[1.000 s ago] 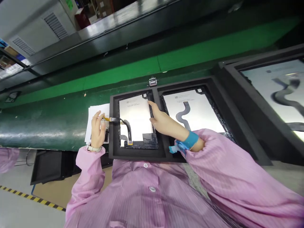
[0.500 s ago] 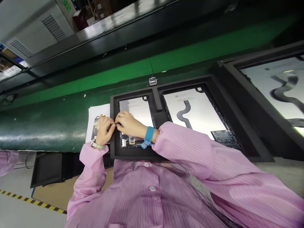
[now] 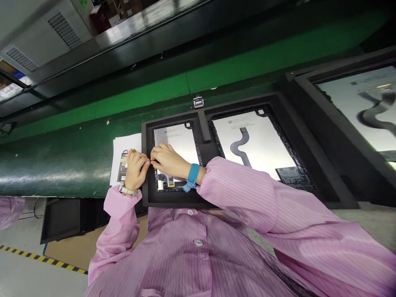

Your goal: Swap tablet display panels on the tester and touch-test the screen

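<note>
My left hand is closed at the left edge of the black foam tray, over white paper and a small circuit board. My right hand is pinched just beside it, above the left tablet panel. A thin dark piece runs between the fingertips of both hands; what it is I cannot make out. A ribbon cable with a yellow-edged end lies on that panel below my right hand. The tray's right recess holds another panel with a curved grey ribbon cable.
A third panel in a black foam tray stands at the far right. A small metal counter sits behind the trays on the green bench. Black trays are below the bench at left. Part of a person's pink sleeve shows far left.
The view has shifted slightly. Both hands stay close together at the tray's left edge, and the thin dark piece between their fingertips shows a little more clearly.
</note>
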The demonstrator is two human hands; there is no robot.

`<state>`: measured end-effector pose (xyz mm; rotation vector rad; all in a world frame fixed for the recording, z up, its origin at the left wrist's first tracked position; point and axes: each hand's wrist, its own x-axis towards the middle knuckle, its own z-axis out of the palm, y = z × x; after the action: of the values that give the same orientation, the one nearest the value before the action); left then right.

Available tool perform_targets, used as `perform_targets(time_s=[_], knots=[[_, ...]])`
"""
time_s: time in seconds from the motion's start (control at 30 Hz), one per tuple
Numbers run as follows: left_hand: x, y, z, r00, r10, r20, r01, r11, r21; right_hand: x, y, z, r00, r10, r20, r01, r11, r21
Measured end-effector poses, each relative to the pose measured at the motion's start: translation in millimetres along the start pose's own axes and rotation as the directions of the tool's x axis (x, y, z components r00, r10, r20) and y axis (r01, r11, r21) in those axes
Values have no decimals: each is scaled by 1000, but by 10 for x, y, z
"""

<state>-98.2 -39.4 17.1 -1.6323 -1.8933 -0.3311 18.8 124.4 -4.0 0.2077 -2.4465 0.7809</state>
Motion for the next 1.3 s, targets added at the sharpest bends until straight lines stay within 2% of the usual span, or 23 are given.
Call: perform_targets(time_s=[0.13,0.23,0.3,0.33,0.37,0.43,0.47,0.5,0.53,0.57,0.6,0.63,0.67,0.7,0.77,0.87,0.97,1.03,1.1,1.13,1.2,1.27,1.3], knots=[[-2,-1,-16,1000,0,11,0,1000,-11,7,25,4,1000,-1,-10,1,999,46],[8,-44,-15,1000,-8,-6,8,997,-79,29,47,5,1000,-2,-29,5,995,96],[10,-90,-6,994,-94,-49,87,987,-137,43,74,-25,998,15,-53,-8,991,131],[6,-105,-1,977,-182,-115,163,974,-156,45,96,-56,997,34,-75,-23,989,147],[-4,-105,3,933,-287,-216,252,952,-172,43,125,-98,992,62,-106,-45,986,158],[-43,-28,1,771,-436,-464,386,900,-204,26,212,-205,971,144,-193,-112,979,170],[-73,56,-3,699,-442,-562,399,893,-207,13,268,-263,949,196,-249,-157,974,165],[-110,170,-7,674,-415,-610,381,904,-195,0,329,-314,921,244,-304,-209,967,145],[-151,308,-8,707,-367,-604,335,927,-172,-11,392,-356,894,283,-349,-262,959,108],[-195,459,-4,783,-317,-536,282,948,-150,-19,455,-383,874,307,-377,-310,949,54],[-238,610,6,875,-283,-394,247,959,-140,-22,515,-395,865,312,-393,-345,938,-16],[-280,751,23,942,-258,-217,234,963,-131,-20,570,-394,868,300,-395,-362,928,-92],[-317,869,46,968,-247,-50,240,964,-113,-14,620,-382,878,278,-389,-362,919,-159],[-349,961,73,965,-248,82,254,963,-88,-3,663,-367,888,254,-384,-350,914,-206],[-395,1056,122,940,-271,208,284,958,-33,23,733,-350,892,219,-396,-333,910,-248],[-425,1033,146,926,-284,247,303,952,-39,50,790,-413,884,250,-394,-356,907,-225],[-408,922,107,918,-322,231,360,922,-144,33,738,-563,871,284,-401,-369,917,-151],[-363,836,60,879,-446,168,476,832,-284,-8,626,-668,847,243,-473,-329,939,-105],[-281,757,-7,810,-566,151,563,680,-470,-74,482,-763,818,180,-547,-262,962,-76],[-222,723,-54,787,-591,178,576,599,-556,-120,413,-807,809,154,-567,-229,971,-63],[-58,665,-175,774,-582,249,569,469,-676,-247,307,-896,797,132,-590,-189,981,-37],[183,612,-319,756,-583,298,575,375,-727,-433,244,-987,772,132,-622,-192,981,-31],[337,582,-388,732,-606,312,589,333,-736,-548,221,-1032,755,133,-642,-201,979,-34]])
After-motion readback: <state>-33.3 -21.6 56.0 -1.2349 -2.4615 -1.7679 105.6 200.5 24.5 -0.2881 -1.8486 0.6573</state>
